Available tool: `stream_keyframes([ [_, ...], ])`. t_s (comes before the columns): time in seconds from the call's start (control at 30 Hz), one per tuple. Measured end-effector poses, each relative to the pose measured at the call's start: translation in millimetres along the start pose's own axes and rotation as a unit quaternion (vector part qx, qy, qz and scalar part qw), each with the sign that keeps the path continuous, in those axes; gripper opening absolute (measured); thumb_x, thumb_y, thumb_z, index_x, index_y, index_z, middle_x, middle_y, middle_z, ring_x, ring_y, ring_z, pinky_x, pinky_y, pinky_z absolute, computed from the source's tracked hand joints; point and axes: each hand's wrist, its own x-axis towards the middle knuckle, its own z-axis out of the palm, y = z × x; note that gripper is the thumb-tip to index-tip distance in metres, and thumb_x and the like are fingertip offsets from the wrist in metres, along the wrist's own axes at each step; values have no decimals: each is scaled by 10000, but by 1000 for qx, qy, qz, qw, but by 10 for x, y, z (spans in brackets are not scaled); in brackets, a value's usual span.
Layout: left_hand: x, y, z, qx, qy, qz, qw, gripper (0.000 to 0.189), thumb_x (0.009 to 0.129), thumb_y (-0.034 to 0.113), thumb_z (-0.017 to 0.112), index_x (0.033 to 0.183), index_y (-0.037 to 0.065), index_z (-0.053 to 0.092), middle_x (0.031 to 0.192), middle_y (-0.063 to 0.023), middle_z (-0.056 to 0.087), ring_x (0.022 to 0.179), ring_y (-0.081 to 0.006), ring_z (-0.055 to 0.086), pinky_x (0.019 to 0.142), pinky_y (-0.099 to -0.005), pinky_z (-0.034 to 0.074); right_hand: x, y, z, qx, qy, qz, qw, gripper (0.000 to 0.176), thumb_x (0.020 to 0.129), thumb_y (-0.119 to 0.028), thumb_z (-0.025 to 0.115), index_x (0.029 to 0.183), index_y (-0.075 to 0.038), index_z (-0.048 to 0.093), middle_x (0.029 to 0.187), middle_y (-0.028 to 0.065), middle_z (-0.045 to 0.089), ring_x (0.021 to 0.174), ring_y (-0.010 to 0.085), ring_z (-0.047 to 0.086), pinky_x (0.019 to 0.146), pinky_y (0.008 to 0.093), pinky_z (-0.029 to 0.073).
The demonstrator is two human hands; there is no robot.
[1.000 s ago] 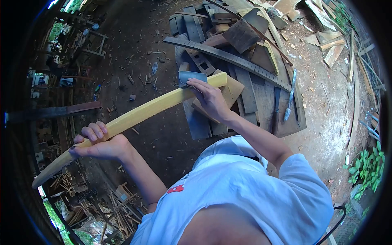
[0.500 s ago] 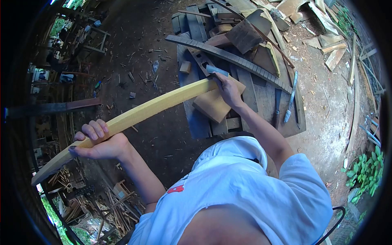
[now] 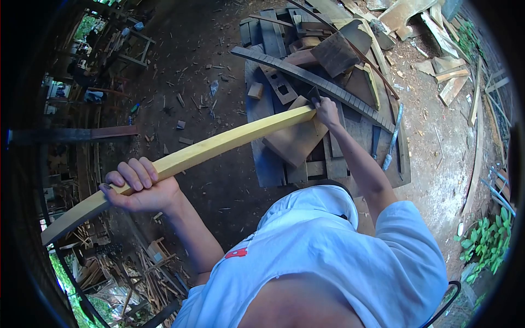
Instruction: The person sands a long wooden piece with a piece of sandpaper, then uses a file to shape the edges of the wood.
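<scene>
A long, slightly curved yellow wooden piece slants from the lower left up to the centre. My left hand wraps round it near its lower left part. At the upper right end, my right hand is closed on a small dark flat tool, whose exact kind I cannot make out. Below that end lies a brown wooden block. Just beyond my right hand stretches a long dark strip with evenly spaced marks.
Planks and offcuts are piled on the low bench. A blue-handled brush lies at its right side. Scrap wood sits at the upper right, green leaves at the lower right. A dark beam juts in from the left.
My right hand has moved slightly right and the dark tool now points up. The light blue cylinder seen by my right hand earlier no longer shows. The view has shifted slightly.
</scene>
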Motion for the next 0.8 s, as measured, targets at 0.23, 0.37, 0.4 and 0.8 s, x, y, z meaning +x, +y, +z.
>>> stream_keyframes([
  [0.23,-21,-1,-129,-30,1,-11,999,280,929,295,402,681,165,396,473,61,281,359,-41,237,331,-173,240,-160,-76,-97,2,6,9,1000,296,919,-315,525,1077,-97,648,902,260,637,914,424,602,768,493,473],
  [0.37,-16,-3,-198,-47,-9,-10,999,266,924,287,398,690,160,402,472,60,288,353,-39,231,329,-176,241,-23,112,11,-70,5,-10,998,307,904,-294,535,1094,-77,641,902,258,644,931,411,610,789,486,474],
  [0.4,-23,-9,-245,-49,-16,-11,999,262,923,286,397,695,159,407,475,60,293,351,-39,231,328,-177,241,-90,134,-10,-54,0,-11,998,293,906,-276,528,1103,-93,643,930,257,639,934,419,604,801,488,475],
  [0.8,-83,-8,-359,-26,65,-12,997,240,906,272,405,693,161,410,493,64,293,358,-36,247,330,-179,246,-682,-304,-342,-7,24,-97,995,245,907,-229,518,1064,-68,618,841,266,618,840,445,592,716,519,451],
])
